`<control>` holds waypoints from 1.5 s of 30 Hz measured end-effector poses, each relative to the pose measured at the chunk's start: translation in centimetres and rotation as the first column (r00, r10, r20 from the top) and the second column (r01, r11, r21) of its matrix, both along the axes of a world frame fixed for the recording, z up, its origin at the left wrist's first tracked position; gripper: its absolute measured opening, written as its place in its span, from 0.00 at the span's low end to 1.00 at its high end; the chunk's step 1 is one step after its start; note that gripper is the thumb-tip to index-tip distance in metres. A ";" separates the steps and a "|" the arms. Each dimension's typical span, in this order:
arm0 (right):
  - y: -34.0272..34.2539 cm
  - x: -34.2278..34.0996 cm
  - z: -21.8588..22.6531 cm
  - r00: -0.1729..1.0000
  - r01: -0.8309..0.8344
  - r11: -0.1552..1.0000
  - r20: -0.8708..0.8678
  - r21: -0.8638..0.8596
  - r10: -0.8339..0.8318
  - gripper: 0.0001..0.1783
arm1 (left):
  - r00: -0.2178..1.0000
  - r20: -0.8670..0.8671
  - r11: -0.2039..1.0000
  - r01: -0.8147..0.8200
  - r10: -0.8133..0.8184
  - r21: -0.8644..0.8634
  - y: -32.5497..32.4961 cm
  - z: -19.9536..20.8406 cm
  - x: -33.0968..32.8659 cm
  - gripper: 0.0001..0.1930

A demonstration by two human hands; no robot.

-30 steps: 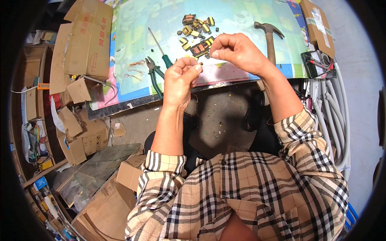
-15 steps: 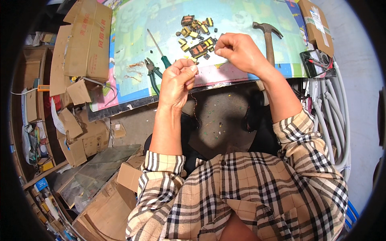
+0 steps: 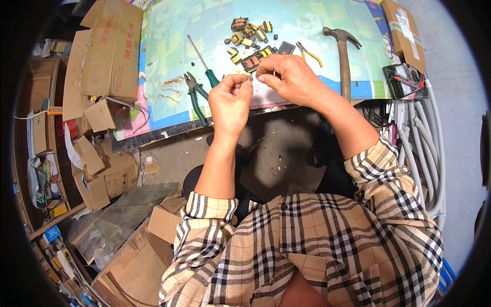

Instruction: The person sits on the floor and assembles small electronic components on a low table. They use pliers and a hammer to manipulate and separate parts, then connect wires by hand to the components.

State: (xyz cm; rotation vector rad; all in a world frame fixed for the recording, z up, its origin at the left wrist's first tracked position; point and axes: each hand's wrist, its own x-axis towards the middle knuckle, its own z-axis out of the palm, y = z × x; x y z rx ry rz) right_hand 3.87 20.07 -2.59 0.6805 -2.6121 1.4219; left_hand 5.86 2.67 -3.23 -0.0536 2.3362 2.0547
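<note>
My left hand [image 3: 231, 102] is closed in a pinch above the table's front edge; whatever sits between its fingertips is too small to name. Close beside it, my right hand [image 3: 291, 79] also pinches, thumb against curled fingers, and what it may hold is hidden. Just beyond both hands lies a pile of small black and yellow parts with copper windings [image 3: 250, 37], like little transformers or coils. One larger piece with copper windings [image 3: 251, 62] is partly covered by my right hand. A flat dark block [image 3: 286, 48] and yellow-handled pliers [image 3: 310, 54] show past my right hand.
Green-handled pliers [image 3: 195, 97] and a screwdriver [image 3: 203, 60] lie to the left, near copper wire scraps [image 3: 173, 82]. On the right rests a claw hammer [image 3: 343, 56]. Cardboard boxes [image 3: 115, 51] flank the table [image 3: 204, 20], and grey tubing [image 3: 427, 143] hangs at the right.
My right hand has moved left and slightly down to meet my left hand, uncovering the yellow-handled pliers and dark block. My left hand has shifted slightly right.
</note>
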 end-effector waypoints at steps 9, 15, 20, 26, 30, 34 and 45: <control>-0.9 0.6 0.5 0.999 -0.004 0.996 -0.049 0.095 0.008 0.07 | 0.997 -0.025 0.987 -0.073 0.070 -0.144 0.1 -0.4 0.0 0.05; -0.8 0.3 0.4 0.987 0.079 0.996 -0.142 0.039 -0.073 0.07 | 0.996 -0.076 0.862 0.011 -0.057 -0.508 0.4 0.8 0.4 0.04; -0.5 0.0 0.3 0.962 0.253 0.967 0.103 0.017 -0.253 0.09 | 0.993 -0.105 0.922 0.002 -0.047 -0.386 0.0 0.7 0.1 0.04; 0.5 -0.2 0.8 0.938 -0.129 0.991 0.323 -0.024 0.129 0.09 | 0.996 -0.083 0.950 -0.045 0.020 -0.309 -1.0 -0.3 -0.3 0.04; 0.7 -0.6 1.2 0.913 -0.016 0.954 0.385 -0.300 0.136 0.08 | 0.990 -0.068 0.861 0.076 -0.127 -0.503 -0.6 0.9 0.0 0.05; 1.4 -0.7 1.0 0.931 0.186 0.975 0.296 0.123 -0.215 0.07 | 0.995 -0.028 0.918 0.081 -0.100 -0.389 -0.8 0.8 -0.2 0.06; 2.7 -1.7 -0.3 0.941 0.078 0.997 0.333 -0.024 -0.066 0.08 | 0.968 0.046 0.879 0.245 -0.248 -0.409 -1.5 1.5 -0.2 0.05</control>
